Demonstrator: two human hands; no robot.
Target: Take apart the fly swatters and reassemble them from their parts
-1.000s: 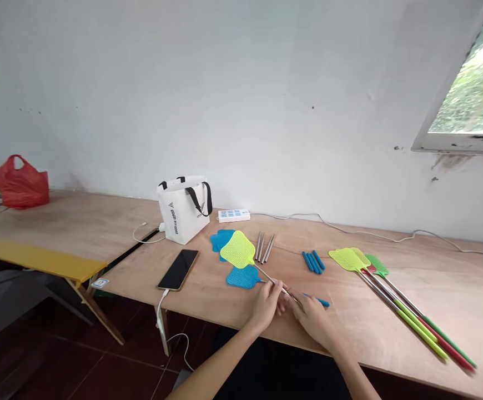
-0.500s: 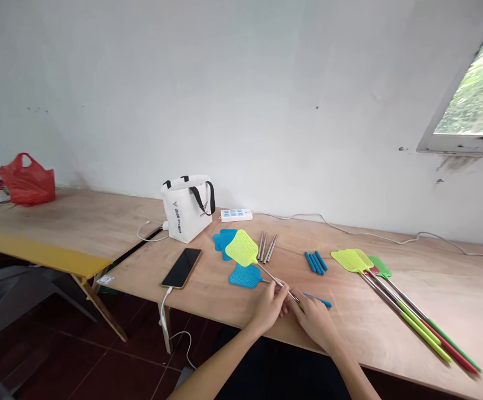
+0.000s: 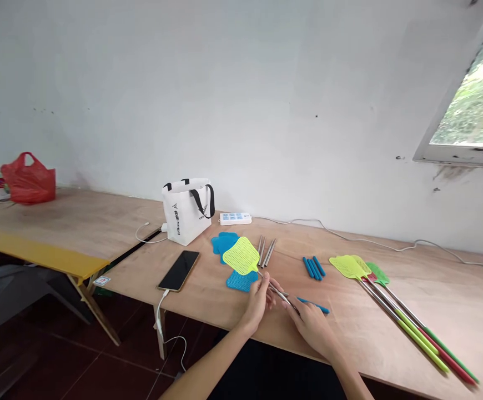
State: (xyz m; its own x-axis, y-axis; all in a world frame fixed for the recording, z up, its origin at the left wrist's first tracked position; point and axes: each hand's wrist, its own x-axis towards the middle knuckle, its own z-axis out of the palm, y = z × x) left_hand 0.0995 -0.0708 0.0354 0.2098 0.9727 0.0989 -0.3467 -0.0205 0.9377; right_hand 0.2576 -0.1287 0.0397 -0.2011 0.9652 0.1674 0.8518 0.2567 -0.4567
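Observation:
A yellow-green fly swatter (image 3: 241, 256) is held tilted over the table, its mesh head up and to the left. My left hand (image 3: 260, 300) is closed around its metal rod near the head. Farther down the rod, my right hand (image 3: 308, 323) is closed too and hides the lower end. Beneath lies a blue fly swatter (image 3: 242, 281), its blue handle (image 3: 314, 305) showing past my right hand. Behind are more blue swatter heads (image 3: 226, 243), several metal rods (image 3: 267, 253) and several loose blue handles (image 3: 313, 268).
Yellow-green, red and green fly swatters (image 3: 400, 311) lie on the right. A phone (image 3: 179, 270) on a charging cable, a white bag (image 3: 187, 214) and a power strip (image 3: 235, 218) stand left and back. A red plastic bag (image 3: 29, 180) sits on the far left table.
My left hand has slid slightly left, up toward the swatter's head. The swatter head has dipped a little, and my right hand has moved slightly right and down.

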